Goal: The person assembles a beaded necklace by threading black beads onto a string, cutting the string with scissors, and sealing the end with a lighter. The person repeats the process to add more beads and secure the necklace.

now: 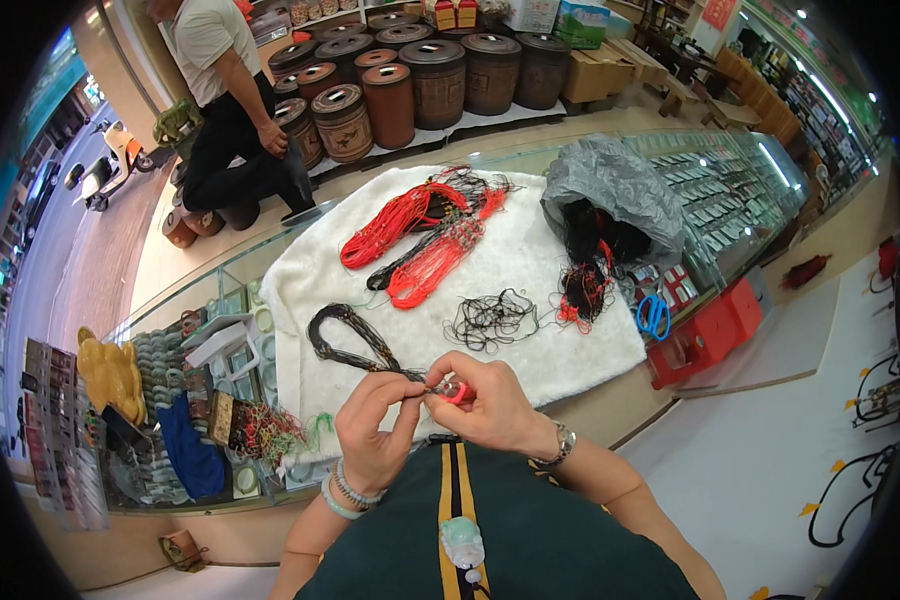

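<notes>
Here, the glass counter [730,190] runs across in front of me, and over its middle lies the white fleecy mat [530,270], which I'll take as my landmark. Beyond the mat's far edge stand dark round drums with lids [435,75], and to the far left of it another person [225,110] crouches on the floor. At the mat's right far corner sits a grey plastic bag [615,185] with black cords spilling out of its mouth onto the mat. On the mat's far middle lie bundles of red cords [420,245], crossing a dark bundle. Toward the mat's near right is a loose tangle of thin black cord [490,320]. Just off the mat's right edge lie blue-handled scissors [654,316] on the glass. On the mat's near left lies a loop of dark braided cord [355,340], and its end runs up to my hands at the mat's near edge. My left hand [373,435] has its fingers closed, pinching that braided cord's end. My right hand [490,405] is just beside it, nearly touching, its fingers closed around a small red piece [454,392] at the cord's tip; what kind of piece it is I cannot tell.
</notes>
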`<act>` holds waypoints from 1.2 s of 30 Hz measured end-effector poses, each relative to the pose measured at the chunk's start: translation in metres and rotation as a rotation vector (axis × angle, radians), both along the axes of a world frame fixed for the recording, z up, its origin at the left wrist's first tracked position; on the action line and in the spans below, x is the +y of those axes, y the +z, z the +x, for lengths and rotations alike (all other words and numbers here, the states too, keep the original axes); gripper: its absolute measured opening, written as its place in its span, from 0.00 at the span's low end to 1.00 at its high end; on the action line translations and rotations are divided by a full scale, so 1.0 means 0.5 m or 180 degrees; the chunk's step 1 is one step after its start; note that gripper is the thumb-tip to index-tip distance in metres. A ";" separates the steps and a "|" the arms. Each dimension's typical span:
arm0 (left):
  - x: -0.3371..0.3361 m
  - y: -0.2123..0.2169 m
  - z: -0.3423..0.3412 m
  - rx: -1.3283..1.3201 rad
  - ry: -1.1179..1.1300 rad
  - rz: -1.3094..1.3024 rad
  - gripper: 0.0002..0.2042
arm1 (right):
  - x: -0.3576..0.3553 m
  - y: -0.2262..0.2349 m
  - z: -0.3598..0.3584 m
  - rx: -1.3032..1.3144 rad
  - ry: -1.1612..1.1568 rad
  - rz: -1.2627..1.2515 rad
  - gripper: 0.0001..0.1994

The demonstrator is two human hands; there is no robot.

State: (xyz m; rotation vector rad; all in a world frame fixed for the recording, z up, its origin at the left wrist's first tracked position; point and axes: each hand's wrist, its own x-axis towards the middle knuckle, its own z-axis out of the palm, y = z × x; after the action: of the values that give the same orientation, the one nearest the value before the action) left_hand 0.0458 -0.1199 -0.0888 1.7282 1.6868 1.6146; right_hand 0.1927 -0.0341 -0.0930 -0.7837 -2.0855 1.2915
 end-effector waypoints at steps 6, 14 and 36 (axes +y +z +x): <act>-0.001 0.005 -0.011 -0.0014 0.0044 0.0028 0.08 | -0.005 -0.011 0.005 -0.0150 -0.0075 0.0123 0.10; -0.010 -0.008 -0.011 0.0175 -0.0248 -0.0140 0.08 | -0.022 -0.031 0.010 -0.0195 0.0091 0.0148 0.10; -0.008 -0.012 -0.008 0.0290 -0.0322 -0.0173 0.09 | -0.011 -0.029 0.007 -0.0202 0.0075 0.0160 0.10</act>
State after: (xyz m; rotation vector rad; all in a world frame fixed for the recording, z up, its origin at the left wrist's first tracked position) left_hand 0.0418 -0.1240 -0.0949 1.8543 1.6381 1.4540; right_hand 0.1961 -0.0398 -0.1075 -0.7899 -2.1748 1.2366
